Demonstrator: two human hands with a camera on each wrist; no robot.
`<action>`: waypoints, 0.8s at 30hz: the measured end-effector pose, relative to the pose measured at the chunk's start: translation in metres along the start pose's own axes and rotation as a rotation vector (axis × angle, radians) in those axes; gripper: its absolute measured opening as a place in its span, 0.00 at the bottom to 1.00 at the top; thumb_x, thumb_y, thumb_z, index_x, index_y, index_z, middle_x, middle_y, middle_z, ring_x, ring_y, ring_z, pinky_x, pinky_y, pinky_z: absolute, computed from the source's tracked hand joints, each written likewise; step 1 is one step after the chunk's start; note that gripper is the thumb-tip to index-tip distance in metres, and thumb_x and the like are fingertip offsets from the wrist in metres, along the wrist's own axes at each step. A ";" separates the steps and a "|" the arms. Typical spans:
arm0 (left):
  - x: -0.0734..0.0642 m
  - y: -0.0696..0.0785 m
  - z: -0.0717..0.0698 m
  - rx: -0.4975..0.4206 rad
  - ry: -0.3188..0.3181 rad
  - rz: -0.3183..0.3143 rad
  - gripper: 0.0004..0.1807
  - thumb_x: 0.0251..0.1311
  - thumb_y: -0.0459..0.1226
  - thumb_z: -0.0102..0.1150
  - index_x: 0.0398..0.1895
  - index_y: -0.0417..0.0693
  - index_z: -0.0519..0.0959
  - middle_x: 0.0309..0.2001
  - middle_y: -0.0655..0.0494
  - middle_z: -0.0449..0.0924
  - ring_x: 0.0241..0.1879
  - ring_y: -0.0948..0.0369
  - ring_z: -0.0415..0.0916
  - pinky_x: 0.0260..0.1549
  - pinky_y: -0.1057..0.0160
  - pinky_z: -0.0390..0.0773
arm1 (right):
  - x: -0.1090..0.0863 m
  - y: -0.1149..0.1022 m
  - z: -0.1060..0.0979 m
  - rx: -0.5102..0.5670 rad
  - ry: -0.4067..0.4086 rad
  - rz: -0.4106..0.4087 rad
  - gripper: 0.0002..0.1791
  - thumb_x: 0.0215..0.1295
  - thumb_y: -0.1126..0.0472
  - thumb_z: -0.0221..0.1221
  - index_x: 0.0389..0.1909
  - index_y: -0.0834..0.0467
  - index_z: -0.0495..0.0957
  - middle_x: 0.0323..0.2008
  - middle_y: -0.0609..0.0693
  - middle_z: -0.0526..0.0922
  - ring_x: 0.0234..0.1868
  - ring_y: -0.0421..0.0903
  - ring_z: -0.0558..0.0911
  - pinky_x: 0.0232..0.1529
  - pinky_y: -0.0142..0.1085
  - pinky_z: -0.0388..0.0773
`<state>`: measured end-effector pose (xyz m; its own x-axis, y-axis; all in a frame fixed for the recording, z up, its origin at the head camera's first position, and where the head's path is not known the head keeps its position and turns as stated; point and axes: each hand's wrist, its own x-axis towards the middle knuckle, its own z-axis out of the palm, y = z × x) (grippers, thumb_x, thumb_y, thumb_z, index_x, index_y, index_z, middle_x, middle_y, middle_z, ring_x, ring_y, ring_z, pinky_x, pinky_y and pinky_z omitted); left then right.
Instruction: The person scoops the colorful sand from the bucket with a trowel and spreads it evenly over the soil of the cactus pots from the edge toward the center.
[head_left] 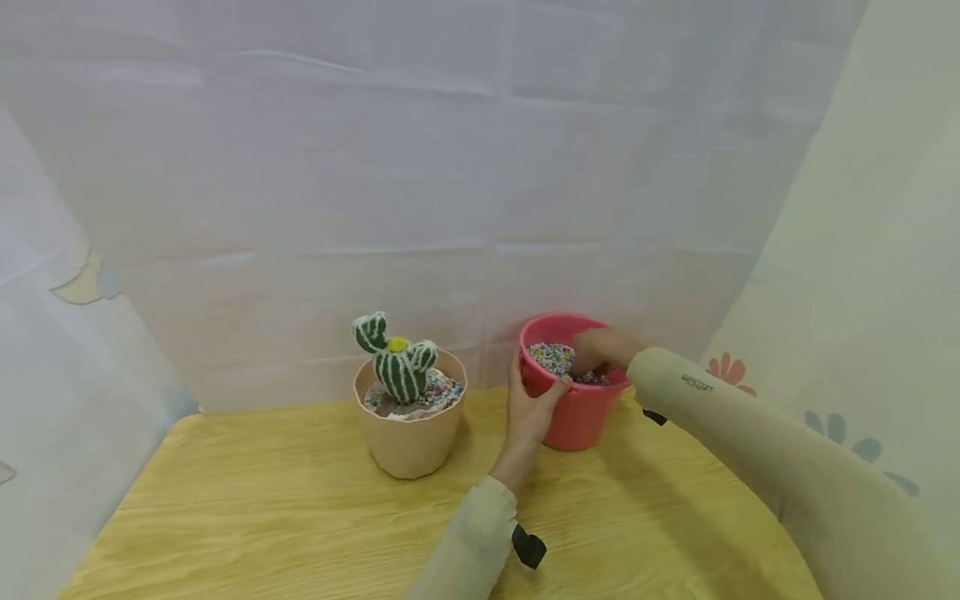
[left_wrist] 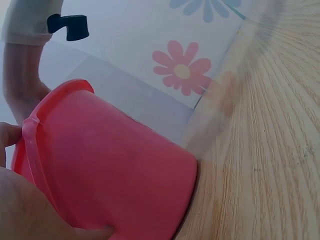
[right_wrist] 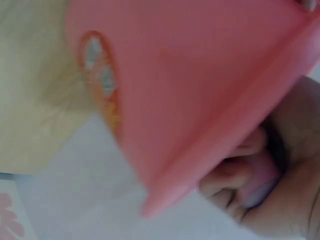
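Observation:
A pink bucket [head_left: 576,417] with multicoloured beads [head_left: 551,357] inside stands at the back right of the table. My left hand [head_left: 528,410] grips its near left side, the thumb at the rim; the left wrist view shows that hand [left_wrist: 30,210] against the bucket wall [left_wrist: 120,165]. Over the rim, my right hand [head_left: 600,348] reaches down into the bucket. In the right wrist view its curled fingers hold a pink handle [right_wrist: 257,182] with a rounded end. Whatever the handle belongs to is hidden by the hand and the bucket.
A peach-coloured pot [head_left: 412,442] stands left of the bucket, holding a knitted green-and-white cactus [head_left: 400,375] with a yellow top among coloured beads. Pale sheeting [head_left: 375,183] hangs behind and at both sides of the wooden table [head_left: 300,517].

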<state>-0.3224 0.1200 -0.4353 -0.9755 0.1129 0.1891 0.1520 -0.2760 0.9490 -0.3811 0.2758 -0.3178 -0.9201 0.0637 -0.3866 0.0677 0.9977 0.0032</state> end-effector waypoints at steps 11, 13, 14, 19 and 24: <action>0.002 0.004 -0.003 0.009 0.016 -0.001 0.54 0.54 0.50 0.76 0.81 0.76 0.54 0.74 0.63 0.61 0.68 0.56 0.63 0.64 0.50 0.69 | -0.003 0.029 0.015 -0.238 0.298 -0.342 0.21 0.69 0.54 0.61 0.15 0.51 0.71 0.15 0.44 0.69 0.17 0.41 0.68 0.20 0.36 0.66; 0.003 0.004 -0.006 0.020 0.012 0.000 0.54 0.54 0.52 0.76 0.81 0.76 0.53 0.74 0.63 0.61 0.68 0.56 0.64 0.64 0.50 0.70 | -0.003 0.034 0.018 -0.233 0.351 -0.390 0.24 0.70 0.54 0.61 0.13 0.50 0.68 0.13 0.43 0.66 0.16 0.40 0.66 0.20 0.35 0.64; 0.003 0.004 -0.007 0.023 0.010 -0.007 0.55 0.53 0.53 0.77 0.81 0.77 0.53 0.74 0.63 0.61 0.67 0.56 0.64 0.63 0.51 0.70 | -0.003 0.036 0.019 -0.226 0.373 -0.413 0.25 0.70 0.55 0.61 0.12 0.50 0.67 0.12 0.42 0.65 0.15 0.40 0.65 0.19 0.35 0.63; 0.002 0.003 -0.009 0.020 -0.010 -0.022 0.53 0.55 0.54 0.75 0.79 0.83 0.52 0.76 0.65 0.59 0.69 0.56 0.62 0.63 0.50 0.71 | -0.006 0.045 0.021 -0.249 0.472 -0.524 0.27 0.70 0.57 0.63 0.11 0.49 0.66 0.10 0.39 0.62 0.14 0.39 0.63 0.19 0.34 0.62; -0.001 -0.001 -0.007 0.033 -0.020 -0.016 0.53 0.56 0.54 0.75 0.80 0.82 0.51 0.77 0.65 0.56 0.71 0.56 0.60 0.65 0.49 0.69 | -0.014 0.051 0.022 -0.281 0.505 -0.596 0.27 0.70 0.56 0.65 0.10 0.48 0.68 0.09 0.36 0.61 0.13 0.37 0.62 0.16 0.32 0.59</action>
<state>-0.3222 0.1135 -0.4383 -0.9745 0.1361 0.1786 0.1421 -0.2420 0.9598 -0.3563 0.3256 -0.3326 -0.8381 -0.5417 0.0641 -0.5235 0.8318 0.1848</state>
